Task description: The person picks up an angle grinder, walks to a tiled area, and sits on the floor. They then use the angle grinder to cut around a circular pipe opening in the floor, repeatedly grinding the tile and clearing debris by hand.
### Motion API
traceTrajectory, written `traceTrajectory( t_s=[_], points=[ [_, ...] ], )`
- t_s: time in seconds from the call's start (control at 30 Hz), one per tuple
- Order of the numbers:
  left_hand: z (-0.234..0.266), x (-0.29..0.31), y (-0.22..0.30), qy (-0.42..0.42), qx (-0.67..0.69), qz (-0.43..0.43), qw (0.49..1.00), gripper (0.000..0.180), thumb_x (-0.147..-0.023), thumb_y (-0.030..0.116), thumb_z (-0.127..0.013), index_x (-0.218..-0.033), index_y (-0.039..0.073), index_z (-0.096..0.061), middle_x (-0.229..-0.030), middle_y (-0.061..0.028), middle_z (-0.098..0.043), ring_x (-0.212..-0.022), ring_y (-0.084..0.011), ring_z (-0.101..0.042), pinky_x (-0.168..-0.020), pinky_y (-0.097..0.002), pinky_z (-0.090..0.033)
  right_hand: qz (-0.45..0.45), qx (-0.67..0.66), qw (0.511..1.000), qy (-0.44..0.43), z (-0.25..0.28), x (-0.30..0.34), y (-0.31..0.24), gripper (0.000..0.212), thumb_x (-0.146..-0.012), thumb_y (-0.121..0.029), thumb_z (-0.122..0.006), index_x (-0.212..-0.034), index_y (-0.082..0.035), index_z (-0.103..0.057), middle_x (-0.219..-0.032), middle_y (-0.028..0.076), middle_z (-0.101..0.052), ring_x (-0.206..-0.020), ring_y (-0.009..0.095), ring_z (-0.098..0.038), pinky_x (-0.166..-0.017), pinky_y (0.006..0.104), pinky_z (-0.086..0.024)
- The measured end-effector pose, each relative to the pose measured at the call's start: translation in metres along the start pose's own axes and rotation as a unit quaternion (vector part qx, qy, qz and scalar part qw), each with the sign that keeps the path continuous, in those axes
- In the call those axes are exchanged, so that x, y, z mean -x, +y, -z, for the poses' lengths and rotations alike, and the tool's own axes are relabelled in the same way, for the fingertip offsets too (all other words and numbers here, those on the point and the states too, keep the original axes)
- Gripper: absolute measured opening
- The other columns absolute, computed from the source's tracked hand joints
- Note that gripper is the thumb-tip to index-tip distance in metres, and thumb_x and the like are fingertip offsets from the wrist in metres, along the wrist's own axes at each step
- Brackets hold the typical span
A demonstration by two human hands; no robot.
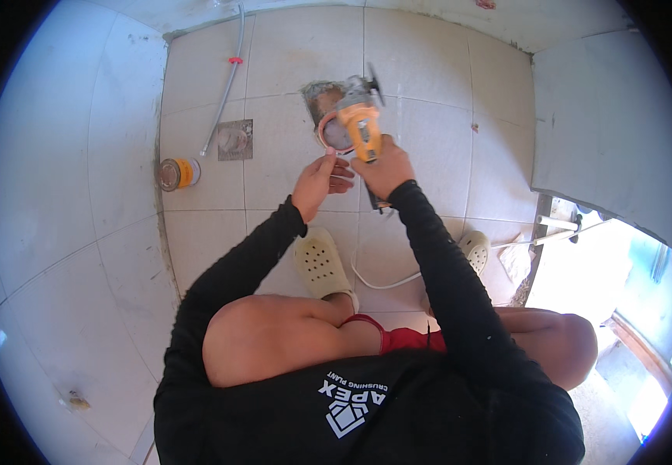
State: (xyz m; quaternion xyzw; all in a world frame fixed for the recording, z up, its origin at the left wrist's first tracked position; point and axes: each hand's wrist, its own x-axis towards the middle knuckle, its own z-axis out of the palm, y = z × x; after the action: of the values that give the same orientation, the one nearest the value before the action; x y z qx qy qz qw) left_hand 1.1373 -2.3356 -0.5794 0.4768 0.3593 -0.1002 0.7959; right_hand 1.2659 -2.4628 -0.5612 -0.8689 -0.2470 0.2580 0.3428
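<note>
My right hand point(388, 168) is wrapped round the body of an orange-yellow angle grinder point(364, 130). The grinder's grey head and dark disc point away from me, over the right edge of a rough hole point(324, 98) broken in the floor tiles. An orange-rimmed round pipe opening point(323, 136) sits at the near side of that hole, and the grinder covers its right part. Just in front of the pipe, my left hand point(325, 180) has its fingers stretched out beside the rim, holding nothing. Whether its fingertips touch the rim I cannot tell.
A square floor drain point(235, 140) lies to the left, below a grey flexible hose point(230, 85) with a red ring. By the left wall a yellow-labelled tin point(179, 174) lies on its side. A white cable point(386, 285) runs between my cream clogs point(322, 263). White pipes point(557, 223) stand at the right doorway.
</note>
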Motion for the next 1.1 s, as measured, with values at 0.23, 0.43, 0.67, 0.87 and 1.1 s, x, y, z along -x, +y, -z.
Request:
traceTrajectory(
  t_s=[0.23, 0.43, 0.67, 0.87, 1.1],
  points=[
    [-0.023, 0.005, -0.012, 0.035, 0.201, -0.075, 0.976, 0.051, -0.099, 0.047, -0.048, -0.131, 0.007, -0.046, -0.119, -0.0056, -0.06, -0.108, -0.017, -0.06, -0.092, -0.0346, -0.048, -0.031, 0.067, 0.993, -0.093, -0.039, 0.011, -0.033, 0.045, -0.081, -0.032, -0.062, -0.105, 0.005, -0.053, -0.094, 0.028, -0.067, -0.092, 0.043, -0.065, -0.079, 0.0474, -0.053],
    [-0.012, 0.001, -0.024, 0.02, 0.191, -0.042, 0.981, 0.047, -0.098, 0.043, -0.052, -0.128, 0.007, -0.048, -0.115, -0.0052, -0.063, -0.104, -0.0175, -0.062, -0.085, -0.0361, -0.052, -0.002, 0.078, 0.989, -0.126, -0.052, 0.006, -0.023, 0.041, -0.084, -0.027, -0.058, -0.109, 0.005, -0.051, -0.094, 0.028, -0.067, -0.092, 0.044, -0.065, -0.08, 0.0475, -0.053],
    [-0.003, -0.006, -0.033, 0.03, 0.174, -0.026, 0.984, 0.045, -0.097, 0.044, -0.054, -0.124, 0.007, -0.051, -0.112, -0.005, -0.064, -0.099, -0.0177, -0.064, -0.08, -0.0367, -0.054, -0.023, 0.06, 0.991, -0.114, -0.061, 0.008, -0.02, 0.042, -0.084, -0.027, -0.058, -0.109, 0.005, -0.051, -0.096, 0.028, -0.066, -0.092, 0.044, -0.065, -0.081, 0.0478, -0.052],
    [-0.002, -0.007, -0.034, 0.033, 0.174, -0.015, 0.984, 0.045, -0.097, 0.044, -0.055, -0.123, 0.007, -0.051, -0.111, -0.005, -0.064, -0.097, -0.0176, -0.065, -0.078, -0.0366, -0.055, -0.027, 0.065, 0.991, -0.115, -0.064, 0.006, -0.018, 0.042, -0.083, -0.027, -0.059, -0.109, 0.005, -0.052, -0.097, 0.029, -0.066, -0.093, 0.044, -0.065, -0.081, 0.0476, -0.052],
    [0.0, -0.008, -0.038, 0.032, 0.173, -0.015, 0.984, 0.046, -0.097, 0.044, -0.055, -0.123, 0.007, -0.051, -0.111, -0.0049, -0.064, -0.098, -0.0173, -0.065, -0.079, -0.0369, -0.055, -0.03, 0.072, 0.99, -0.119, -0.066, 0.006, -0.016, 0.041, -0.084, -0.026, -0.059, -0.109, 0.005, -0.052, -0.096, 0.029, -0.066, -0.092, 0.044, -0.065, -0.081, 0.0473, -0.053]
  ],
)
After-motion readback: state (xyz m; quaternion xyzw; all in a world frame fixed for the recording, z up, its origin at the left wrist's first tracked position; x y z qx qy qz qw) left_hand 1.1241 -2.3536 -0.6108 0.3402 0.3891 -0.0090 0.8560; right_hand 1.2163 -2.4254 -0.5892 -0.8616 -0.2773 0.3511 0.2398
